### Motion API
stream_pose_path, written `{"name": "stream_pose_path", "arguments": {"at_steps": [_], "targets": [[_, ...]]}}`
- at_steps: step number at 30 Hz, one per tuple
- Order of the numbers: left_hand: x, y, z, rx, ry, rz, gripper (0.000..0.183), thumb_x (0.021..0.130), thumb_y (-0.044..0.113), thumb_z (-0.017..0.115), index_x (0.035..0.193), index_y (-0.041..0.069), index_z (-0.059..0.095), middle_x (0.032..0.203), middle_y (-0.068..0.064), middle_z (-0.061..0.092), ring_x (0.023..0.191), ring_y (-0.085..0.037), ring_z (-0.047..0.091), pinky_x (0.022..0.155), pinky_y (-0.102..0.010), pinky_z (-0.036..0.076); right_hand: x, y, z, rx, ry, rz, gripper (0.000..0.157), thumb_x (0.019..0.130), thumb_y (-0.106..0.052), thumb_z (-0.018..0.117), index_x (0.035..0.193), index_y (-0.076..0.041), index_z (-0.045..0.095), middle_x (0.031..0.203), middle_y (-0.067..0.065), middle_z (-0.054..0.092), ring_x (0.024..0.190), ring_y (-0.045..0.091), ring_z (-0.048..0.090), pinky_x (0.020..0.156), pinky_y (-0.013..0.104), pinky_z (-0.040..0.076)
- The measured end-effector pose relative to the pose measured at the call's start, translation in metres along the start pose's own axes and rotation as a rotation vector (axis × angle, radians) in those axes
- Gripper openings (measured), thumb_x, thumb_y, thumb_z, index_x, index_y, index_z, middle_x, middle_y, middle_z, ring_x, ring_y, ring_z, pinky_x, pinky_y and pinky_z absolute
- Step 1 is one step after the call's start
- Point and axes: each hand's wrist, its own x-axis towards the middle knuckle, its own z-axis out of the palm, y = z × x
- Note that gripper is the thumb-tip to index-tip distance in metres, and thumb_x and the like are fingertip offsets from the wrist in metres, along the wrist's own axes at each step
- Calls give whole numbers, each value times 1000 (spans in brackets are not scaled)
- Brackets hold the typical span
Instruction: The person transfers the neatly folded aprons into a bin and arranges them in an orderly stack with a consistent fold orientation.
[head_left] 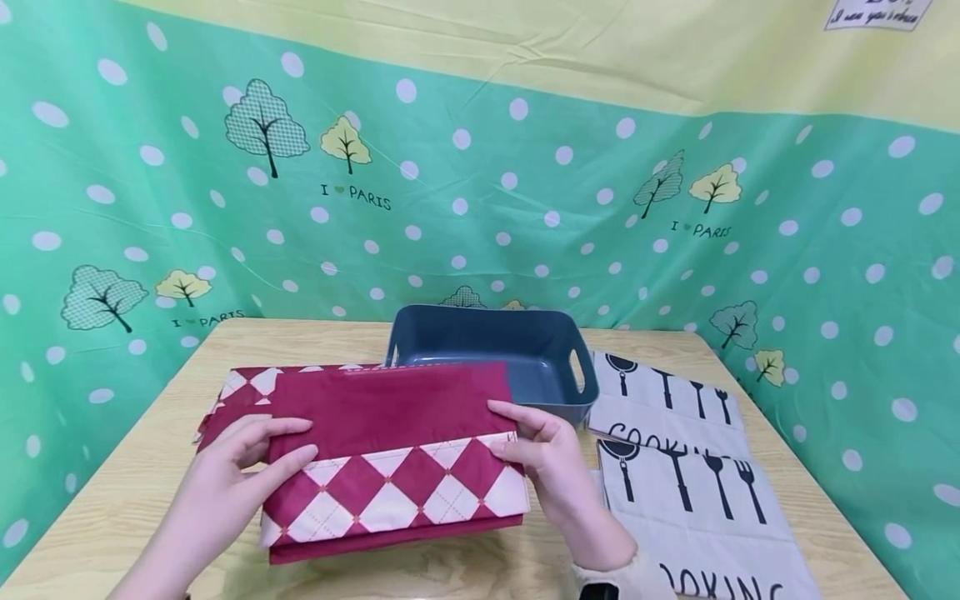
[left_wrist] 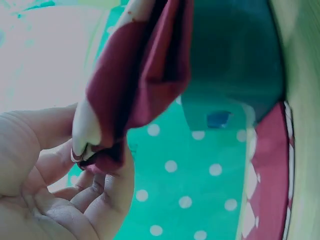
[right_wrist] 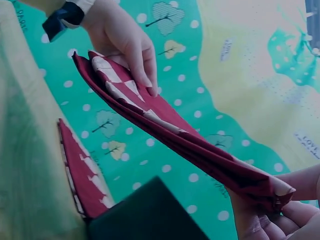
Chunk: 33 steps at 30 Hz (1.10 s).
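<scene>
Step looks like squaring up the folded red cloth (head_left: pixel 390 408), held at lower middle of the head frame before the blue bin (head_left: pixel 465 333). Left hand (head_left: pixel 221 475) fingers pinch its left edge, right hand (head_left: pixel 557 471) fingers its right. Next move likely calls for keeping folds aligned.

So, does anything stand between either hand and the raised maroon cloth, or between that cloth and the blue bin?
Nothing visible does. The left hand and right hand hold the maroon cloth, and nothing shows between it and the blue bin. The other maroon cloth lies left of the bin, partly hidden.
</scene>
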Motion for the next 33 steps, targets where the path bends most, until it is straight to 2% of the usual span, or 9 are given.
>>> {"name": "stream_pose_path", "arguments": {"at_steps": [3, 7, 9, 14, 18, 28, 33], "targets": [[1, 7, 1, -87, -12, -12, 44, 90, 25, 74, 131, 16, 63, 123, 4, 58, 88, 6, 65, 65, -23, 59, 1, -5, -1, 23, 35, 2, 53, 81, 8, 65, 133, 0, 60, 107, 0, 72, 91, 13, 71, 73, 27, 60], [3, 17, 3, -164, 8, -3, 48, 90, 22, 74, 136, 17, 59, 114, 19, 60, 84, -1, 70, 63, -26, 59, 1, -11, -3, 38, 73, -4, 55, 82, 8, 64, 137, 0, 57, 112, 3, 71, 93, 15, 71, 75, 28, 60], [4, 21, 5, -210, 10, -28, 50, 90, 23, 74, 137, 18, 58, 111, 23, 61, 83, -4, 70, 64, -26, 59, 0, -13, -5, 43, 77, -13, 57, 83, 9, 64, 138, 1, 56, 113, 4, 71, 92, 15, 71, 75, 28, 60], [7, 29, 8, -349, -15, -135, 54, 90, 26, 74, 141, 20, 55, 114, 19, 62, 86, -7, 71, 69, -27, 60, -1, -19, -11, 51, 78, -19, 57, 85, 5, 62, 140, -3, 54, 113, 3, 71, 92, 16, 71, 77, 28, 60], [9, 34, 10, -422, -28, -194, 56, 90, 29, 74, 142, 22, 55, 121, 18, 61, 92, -6, 70, 73, -26, 60, -1, -23, -15, 56, 104, -3, 55, 86, 3, 61, 140, -6, 55, 110, 2, 72, 91, 16, 72, 78, 29, 60], [12, 43, 17, -471, -13, -220, 57, 88, 31, 76, 141, 22, 56, 116, 19, 67, 91, -8, 70, 73, -25, 60, -3, -29, -23, 108, 113, 6, 49, 89, 1, 58, 134, -16, 63, 122, 4, 66, 99, 19, 70, 82, 31, 60], [14, 47, 21, -502, -6, -217, 57, 87, 30, 77, 139, 20, 58, 124, 14, 64, 90, -9, 70, 73, -25, 60, -4, -31, -25, 110, 116, 2, 47, 89, 0, 58, 131, -19, 66, 121, 3, 66, 98, 17, 69, 82, 29, 60]]}}
